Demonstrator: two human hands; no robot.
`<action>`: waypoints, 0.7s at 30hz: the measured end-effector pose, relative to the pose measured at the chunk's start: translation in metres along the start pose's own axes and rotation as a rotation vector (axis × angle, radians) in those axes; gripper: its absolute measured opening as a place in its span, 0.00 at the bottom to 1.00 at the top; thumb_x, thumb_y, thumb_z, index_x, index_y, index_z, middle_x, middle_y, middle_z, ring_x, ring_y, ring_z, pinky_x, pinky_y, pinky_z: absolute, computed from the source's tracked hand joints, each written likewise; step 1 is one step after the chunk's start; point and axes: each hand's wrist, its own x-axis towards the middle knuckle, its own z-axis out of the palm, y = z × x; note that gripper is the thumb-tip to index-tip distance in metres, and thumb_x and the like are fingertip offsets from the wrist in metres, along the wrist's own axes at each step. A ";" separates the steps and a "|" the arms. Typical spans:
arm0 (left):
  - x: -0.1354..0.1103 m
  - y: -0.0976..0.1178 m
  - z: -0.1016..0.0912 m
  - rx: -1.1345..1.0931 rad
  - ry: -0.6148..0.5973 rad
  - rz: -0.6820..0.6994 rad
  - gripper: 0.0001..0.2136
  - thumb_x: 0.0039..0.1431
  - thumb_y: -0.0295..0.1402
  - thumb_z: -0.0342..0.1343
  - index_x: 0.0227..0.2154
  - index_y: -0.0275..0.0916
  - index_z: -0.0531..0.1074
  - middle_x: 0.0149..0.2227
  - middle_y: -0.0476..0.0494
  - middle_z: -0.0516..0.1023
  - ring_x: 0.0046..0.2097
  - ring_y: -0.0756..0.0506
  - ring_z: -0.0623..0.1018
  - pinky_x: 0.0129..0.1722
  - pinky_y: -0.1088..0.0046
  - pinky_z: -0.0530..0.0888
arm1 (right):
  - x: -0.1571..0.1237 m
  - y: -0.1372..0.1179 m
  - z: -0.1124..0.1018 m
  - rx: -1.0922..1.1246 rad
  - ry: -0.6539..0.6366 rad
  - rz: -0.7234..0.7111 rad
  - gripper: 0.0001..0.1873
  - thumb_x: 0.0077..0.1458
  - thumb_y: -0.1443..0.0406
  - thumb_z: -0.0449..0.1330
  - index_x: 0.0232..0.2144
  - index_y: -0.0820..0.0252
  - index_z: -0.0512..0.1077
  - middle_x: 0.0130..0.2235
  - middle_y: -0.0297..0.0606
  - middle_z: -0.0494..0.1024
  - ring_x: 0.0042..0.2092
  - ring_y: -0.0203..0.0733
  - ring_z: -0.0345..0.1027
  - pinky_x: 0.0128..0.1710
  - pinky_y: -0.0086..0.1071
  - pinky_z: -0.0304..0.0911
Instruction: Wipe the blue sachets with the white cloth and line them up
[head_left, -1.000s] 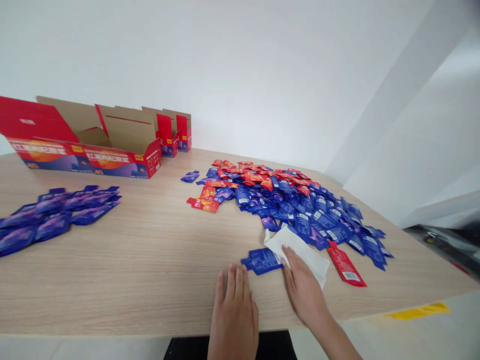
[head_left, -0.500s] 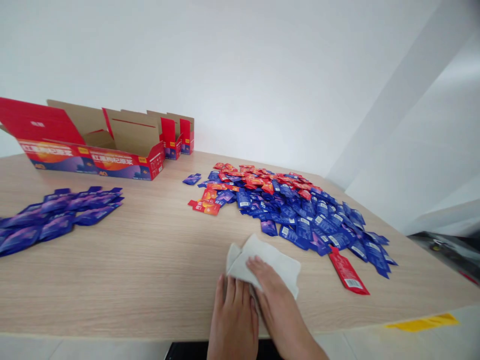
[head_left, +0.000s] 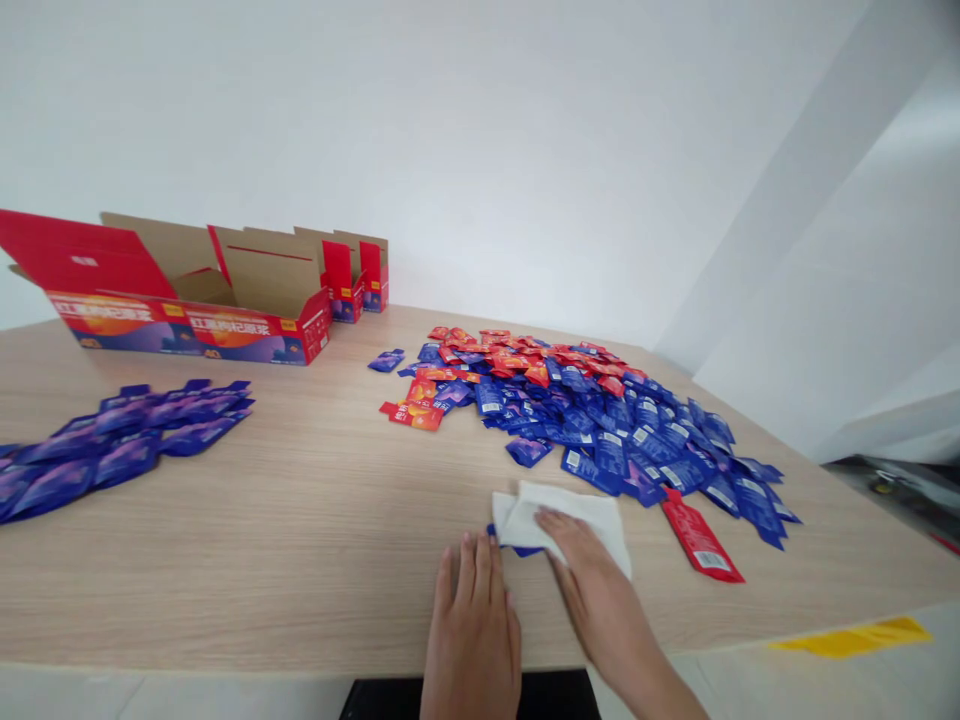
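My right hand point(head_left: 594, 572) presses on a folded white cloth point(head_left: 592, 507), its fingers on top and the thumb near the lower edge. Beneath the cloth lies a blue pouch point(head_left: 527, 551), mostly covered, with only its edge and one end showing. My left hand point(head_left: 474, 610) rests flat on the table with fingers stretched out. Its fingertips reach the near-left end of that covered pouch. To the right of the cloth is a single red pouch point(head_left: 701, 538).
A large pile of blue pouches point(head_left: 607, 440) and red pouches point(head_left: 517, 355) spreads behind the cloth. Overlapping blue pouches point(head_left: 124, 455) lie in rows at left. Open red cartons point(head_left: 247, 335) stand along the back left. Yellow tape point(head_left: 855, 637) marks the floor beyond the table's front edge point(head_left: 225, 670).
My right hand and the cloth have moved to the right, uncovering part of the blue pouch. My left hand, earlier touching the cloth's edge, is now apart from it.
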 end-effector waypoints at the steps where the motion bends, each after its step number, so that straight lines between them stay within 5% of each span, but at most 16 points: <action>1: 0.000 0.000 0.001 0.005 0.012 -0.020 0.21 0.65 0.34 0.47 0.57 0.32 0.72 0.60 0.43 0.77 0.63 0.40 0.71 0.64 0.57 0.62 | 0.000 0.007 -0.003 -0.043 0.061 0.085 0.24 0.70 0.62 0.49 0.64 0.58 0.70 0.65 0.47 0.72 0.67 0.53 0.65 0.68 0.57 0.57; 4: -0.002 0.001 0.005 0.015 0.012 -0.017 0.22 0.65 0.35 0.47 0.58 0.30 0.71 0.61 0.40 0.76 0.64 0.38 0.69 0.63 0.55 0.61 | 0.004 0.010 -0.003 -0.054 0.118 0.173 0.26 0.71 0.62 0.48 0.65 0.63 0.69 0.65 0.51 0.72 0.67 0.55 0.65 0.67 0.56 0.60; 9: -0.003 -0.003 0.003 0.016 -0.042 0.046 0.22 0.65 0.35 0.48 0.58 0.35 0.72 0.59 0.42 0.77 0.62 0.38 0.71 0.63 0.54 0.62 | 0.009 -0.019 0.008 0.085 -0.114 -0.120 0.25 0.71 0.66 0.48 0.66 0.53 0.67 0.67 0.40 0.69 0.68 0.46 0.63 0.69 0.49 0.58; 15: -0.003 0.000 0.005 0.028 -0.002 -0.004 0.23 0.65 0.35 0.46 0.59 0.32 0.71 0.62 0.41 0.75 0.64 0.39 0.69 0.63 0.56 0.63 | 0.008 0.017 -0.005 -0.104 0.127 0.185 0.26 0.70 0.62 0.47 0.63 0.66 0.70 0.64 0.54 0.73 0.66 0.57 0.66 0.66 0.59 0.60; 19: -0.002 0.000 0.005 0.038 -0.046 0.034 0.22 0.66 0.36 0.47 0.59 0.35 0.71 0.60 0.43 0.76 0.63 0.39 0.70 0.64 0.54 0.62 | 0.004 -0.002 0.010 0.017 -0.035 -0.110 0.27 0.70 0.67 0.48 0.67 0.54 0.65 0.68 0.41 0.68 0.69 0.46 0.61 0.68 0.49 0.60; 21: -0.003 -0.001 0.005 0.036 -0.040 0.031 0.22 0.66 0.35 0.46 0.58 0.36 0.72 0.60 0.44 0.77 0.63 0.40 0.70 0.64 0.55 0.63 | 0.003 -0.005 0.010 0.024 -0.072 -0.149 0.27 0.69 0.68 0.48 0.67 0.53 0.66 0.68 0.40 0.68 0.69 0.46 0.60 0.69 0.50 0.58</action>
